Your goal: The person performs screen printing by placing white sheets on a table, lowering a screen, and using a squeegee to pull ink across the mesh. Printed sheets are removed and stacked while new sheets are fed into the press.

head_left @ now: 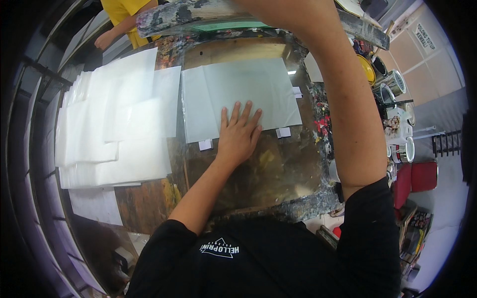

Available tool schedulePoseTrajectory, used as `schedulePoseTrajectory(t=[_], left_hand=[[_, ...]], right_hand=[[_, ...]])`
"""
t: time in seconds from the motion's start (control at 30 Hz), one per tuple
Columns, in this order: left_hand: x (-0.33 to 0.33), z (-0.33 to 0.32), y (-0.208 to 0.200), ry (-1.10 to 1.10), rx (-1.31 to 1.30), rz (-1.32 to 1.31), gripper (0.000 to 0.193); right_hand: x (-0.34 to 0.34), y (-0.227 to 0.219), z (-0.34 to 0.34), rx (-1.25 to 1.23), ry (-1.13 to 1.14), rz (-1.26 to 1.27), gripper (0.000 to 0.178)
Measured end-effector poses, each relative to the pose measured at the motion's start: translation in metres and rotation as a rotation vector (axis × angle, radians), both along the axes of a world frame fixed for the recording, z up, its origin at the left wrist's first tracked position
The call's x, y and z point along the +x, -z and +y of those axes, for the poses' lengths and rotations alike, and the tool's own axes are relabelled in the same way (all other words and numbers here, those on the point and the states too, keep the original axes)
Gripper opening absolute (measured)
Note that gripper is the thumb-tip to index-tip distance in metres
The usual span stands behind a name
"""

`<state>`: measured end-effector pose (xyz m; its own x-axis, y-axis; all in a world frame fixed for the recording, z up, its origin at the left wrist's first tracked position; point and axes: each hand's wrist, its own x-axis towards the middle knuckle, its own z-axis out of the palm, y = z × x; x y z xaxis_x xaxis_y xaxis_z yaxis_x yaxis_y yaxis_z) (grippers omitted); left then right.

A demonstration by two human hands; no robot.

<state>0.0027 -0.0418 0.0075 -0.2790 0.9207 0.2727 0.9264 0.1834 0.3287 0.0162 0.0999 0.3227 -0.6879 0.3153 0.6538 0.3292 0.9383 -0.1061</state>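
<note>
While a black shirt point(283, 263) with a white print fills the lower middle, two bare arms stretch forward over a paint-stained tabletop point(238, 191). Its near middle is dark brown and glossy, with pale reflections.

The hands are apart. The left hand point(240, 131) lies palm down with its fingers spread, pressing on the lower edge of a pale, grey-white sheet point(268, 87); it grips nothing. This sheet lies flat in the middle of the tabletop, a little right of the stack. Small white tabs sit at its edges: one at the lower left point(205, 144), one at the lower right point(283, 132) and one on the right side point(297, 92).

To the left, just beside the sheet, a broad stack point(134, 161) of white sheets lies in uneven, overlapping layers. Another sheet point(97, 204) pokes out beneath its near edge.

The right arm reaches up past the sheet. The right hand point(283, 11) is cut off by the upper edge, so whether it holds anything cannot be told. Behind that arm, a paint-crusted bar point(174, 19) crosses the far end, with a green strip point(228, 26) below it.

To the right, beyond the tabletop, stand a red chair point(424, 176) and several cans point(396, 83). At the far left, a person in yellow point(121, 11) stands with one arm lowered.
</note>
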Motion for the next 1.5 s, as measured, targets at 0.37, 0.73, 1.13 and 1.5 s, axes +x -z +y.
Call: schedulePoseTrajectory(t=[0.37,0.73,1.13,1.5], left_hand=[[-0.005,0.0,0.006,0.037,0.057,-0.038,0.047],[-0.059,-0.076,-0.131,-0.073,0.483,-1.063,0.117],[-0.023,-0.114,-0.007,-0.366,0.193,-0.277,0.112],[-0.025,-0.115,-0.018,-0.339,0.241,-0.324,0.114]], right_hand=[[0.004,0.013,-0.001,-0.006,-0.045,0.04,0.075],[0.059,0.112,-0.038,0.029,-0.093,-0.256,0.055],[0.089,0.252,-0.072,-0.216,-0.069,-0.498,0.036],[-0.106,0.238,0.129,-0.296,-0.104,-0.682,0.034]])
